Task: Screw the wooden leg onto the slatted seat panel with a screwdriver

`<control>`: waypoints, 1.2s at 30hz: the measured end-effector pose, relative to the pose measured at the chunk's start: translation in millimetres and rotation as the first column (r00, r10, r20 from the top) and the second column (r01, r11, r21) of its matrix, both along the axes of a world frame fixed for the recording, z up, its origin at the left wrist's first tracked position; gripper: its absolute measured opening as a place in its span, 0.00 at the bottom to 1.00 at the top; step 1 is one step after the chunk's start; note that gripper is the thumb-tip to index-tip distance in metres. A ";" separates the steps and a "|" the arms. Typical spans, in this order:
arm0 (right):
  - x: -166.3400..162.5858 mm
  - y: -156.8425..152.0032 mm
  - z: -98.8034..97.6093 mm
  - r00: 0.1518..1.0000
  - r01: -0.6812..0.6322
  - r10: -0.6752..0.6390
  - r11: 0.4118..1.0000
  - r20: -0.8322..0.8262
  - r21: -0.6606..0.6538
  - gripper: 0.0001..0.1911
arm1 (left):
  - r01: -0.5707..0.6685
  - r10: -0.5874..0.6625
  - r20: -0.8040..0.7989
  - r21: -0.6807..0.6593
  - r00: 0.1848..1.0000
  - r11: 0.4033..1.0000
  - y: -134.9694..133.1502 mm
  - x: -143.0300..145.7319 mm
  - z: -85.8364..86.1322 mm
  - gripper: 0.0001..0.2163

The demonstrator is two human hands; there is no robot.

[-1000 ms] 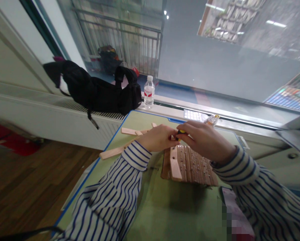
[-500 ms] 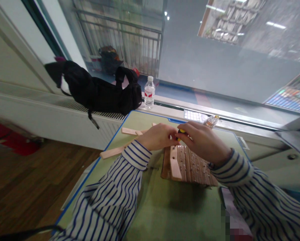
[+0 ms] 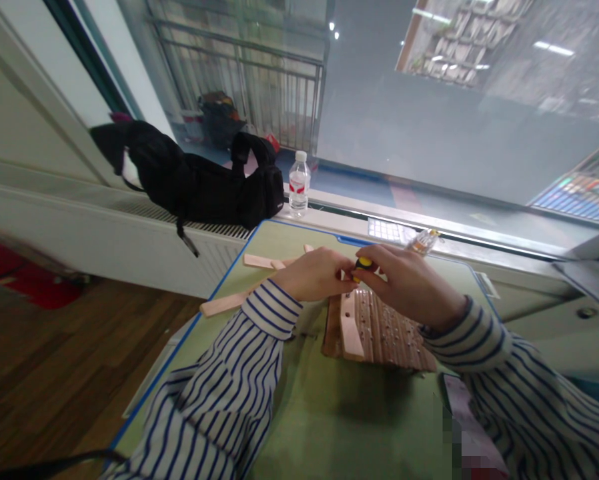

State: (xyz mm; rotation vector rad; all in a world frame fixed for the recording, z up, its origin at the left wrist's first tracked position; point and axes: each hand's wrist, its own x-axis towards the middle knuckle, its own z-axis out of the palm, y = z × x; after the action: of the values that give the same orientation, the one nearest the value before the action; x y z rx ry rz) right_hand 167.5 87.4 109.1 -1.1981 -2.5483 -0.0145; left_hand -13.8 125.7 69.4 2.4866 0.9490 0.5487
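My right hand (image 3: 412, 283) is closed around a screwdriver (image 3: 363, 263) with a short yellow and black handle; its shaft is hidden. Just left of it, my left hand (image 3: 322, 273) pinches with thumb and fingers at the handle's lower end, and what lies in that pinch is too small to make out. Below both hands sits a block of corrugated cardboard (image 3: 392, 333) dotted with several small metal screws. A pale wooden strip (image 3: 350, 330) with dark holes lies along its left side, its far end under my hands.
More wooden strips (image 3: 225, 304) lie on the green table (image 3: 299, 400) left of my hands. On the sill stand a water bottle (image 3: 299, 185), a black bag (image 3: 204, 183) and a small clear packet (image 3: 423, 241). A phone-like flat object (image 3: 462, 400) lies near my right forearm.
My right hand's fingers have shifted slightly on the screwdriver, so more of the yellow handle shows. My left hand stays almost in place.
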 end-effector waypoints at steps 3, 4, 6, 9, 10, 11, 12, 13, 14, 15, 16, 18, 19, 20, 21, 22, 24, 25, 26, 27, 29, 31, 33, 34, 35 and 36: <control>-1.1 -0.9 -2.2 0.999 0.032 -0.032 0.999 -0.012 0.021 0.09 | 0.011 -0.011 0.011 -0.017 1.000 1.000 -0.4 0.2 -0.1 0.07; -1.8 -1.4 -2.7 0.999 0.047 -0.047 0.998 -0.018 0.030 0.09 | 0.014 -0.014 0.013 -0.019 1.000 1.000 -0.4 0.4 0.0 0.07; -3.7 -2.5 -3.4 0.997 0.079 -0.078 0.996 -0.026 0.042 0.10 | 0.011 -0.011 0.016 -0.017 1.000 1.000 -0.4 0.7 0.4 0.07; -6.1 -3.8 -3.7 0.994 0.110 -0.109 0.993 -0.026 0.040 0.09 | -0.015 0.015 0.015 -0.005 1.000 1.000 0.0 1.4 1.3 0.08; -6.6 -4.0 -3.8 0.993 0.116 -0.115 0.993 -0.027 0.036 0.09 | -0.020 0.020 0.017 -0.003 1.000 1.000 0.1 1.5 1.6 0.08; -6.8 -4.1 -3.8 0.992 0.125 -0.124 0.992 -0.028 0.029 0.09 | -0.022 0.022 0.018 -0.003 1.000 1.000 0.1 1.6 1.9 0.08; -6.8 -4.0 -3.7 0.991 0.135 -0.134 0.991 -0.029 0.021 0.09 | -0.022 0.022 0.018 -0.004 1.000 1.000 0.1 1.7 2.1 0.08; -6.6 -3.8 -3.6 0.989 0.143 -0.142 0.990 -0.029 0.010 0.10 | -0.019 0.019 0.015 -0.006 1.000 1.000 -0.1 1.6 2.2 0.08; -6.2 -3.5 -3.3 0.989 0.148 -0.148 0.989 -0.031 -0.001 0.10 | -0.017 0.017 0.010 -0.006 1.000 1.000 -0.4 1.5 2.1 0.08; -5.6 -3.0 -2.8 0.989 0.144 -0.144 0.989 -0.035 -0.013 0.11 | -0.017 0.017 0.003 -0.004 1.000 1.000 -0.7 1.3 1.9 0.08; -5.0 -2.6 -2.1 0.991 0.127 -0.128 0.992 -0.037 -0.026 0.12 | -0.019 0.019 -0.004 0.000 1.000 1.000 -1.0 1.0 1.5 0.08; -3.8 -1.8 0.0 0.997 0.064 -0.066 0.997 -0.038 -0.048 0.16 | -0.026 0.026 -0.014 0.011 1.000 1.000 -1.3 0.4 0.3 0.08; -3.2 -1.5 1.2 0.999 0.027 -0.029 0.998 -0.030 -0.061 0.16 | -0.025 0.025 -0.017 0.016 1.000 1.000 -1.3 0.1 -0.4 0.08; -2.7 -1.2 2.5 1.000 -0.002 0.000 0.997 -0.020 -0.074 0.15 | -0.021 0.021 -0.020 0.018 1.000 1.000 -1.2 -0.2 -1.2 0.08; -2.3 -0.9 3.5 1.000 -0.021 0.020 0.996 -0.009 -0.084 0.12 | -0.014 0.014 -0.020 0.018 1.000 1.000 -1.0 -0.4 -1.8 0.08; -2.0 -0.7 4.3 1.000 -0.029 0.029 0.996 -0.002 -0.087 0.10 | -0.007 0.007 -0.019 0.017 1.000 1.000 -0.8 -0.5 -2.4 0.08; -1.6 -0.4 4.9 1.000 -0.023 0.023 0.997 0.000 -0.073 0.09 | 0.004 -0.003 -0.010 0.015 1.000 1.000 -0.6 -0.4 -3.1 0.07; -1.4 -0.3 4.7 1.000 -0.016 0.016 0.998 -0.001 -0.059 0.08 | 0.006 -0.006 -0.005 0.013 1.000 1.000 -0.6 -0.3 -3.1 0.07; -1.3 -0.4 4.2 1.000 -0.008 0.007 0.999 -0.003 -0.045 0.08 | 0.008 -0.008 0.000 0.010 1.000 1.000 -0.7 -0.2 -3.0 0.07; -1.3 -0.5 3.5 1.000 0.002 -0.002 0.999 -0.003 -0.034 0.09 | 0.013 -0.013 0.005 0.006 1.000 1.000 -0.9 0.0 -2.6 0.07; -1.4 -1.2 2.1 1.000 0.024 -0.024 1.000 -0.001 -0.016 0.09 | 0.020 -0.020 0.014 -0.006 1.000 1.000 -1.4 0.3 -1.2 0.08; -2.1 -2.2 1.0 0.999 0.046 -0.046 0.999 -0.006 -0.002 0.10 | 0.023 -0.023 0.017 -0.016 1.000 1.000 -2.0 0.7 0.6 0.08; -3.2 -3.3 0.1 0.998 0.066 -0.066 0.998 -0.015 0.017 0.10 | 0.023 -0.022 0.016 -0.022 1.000 0.999 -2.7 1.4 2.5 0.08; -3.8 -3.9 -0.2 0.997 0.079 -0.078 0.997 -0.018 0.027 0.10 | 0.022 -0.021 0.014 -0.023 1.000 0.999 -2.9 1.8 3.3 0.08; -4.4 -4.3 -0.6 0.996 0.091 -0.090 0.995 -0.021 0.037 0.10 | 0.018 -0.017 0.012 -0.021 1.000 1.000 -3.1 2.2 3.9 0.08; -4.9 -4.7 -1.0 0.995 0.102 -0.101 0.994 -0.024 0.045 0.10 | 0.011 -0.011 0.009 -0.017 1.000 1.000 -3.2 2.6 4.4 0.08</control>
State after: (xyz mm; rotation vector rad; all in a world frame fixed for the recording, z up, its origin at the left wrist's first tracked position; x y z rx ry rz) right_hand 162.7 82.7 108.1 -1.3013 -2.4529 -0.0833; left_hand -11.1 122.5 73.7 2.4705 0.9327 0.5456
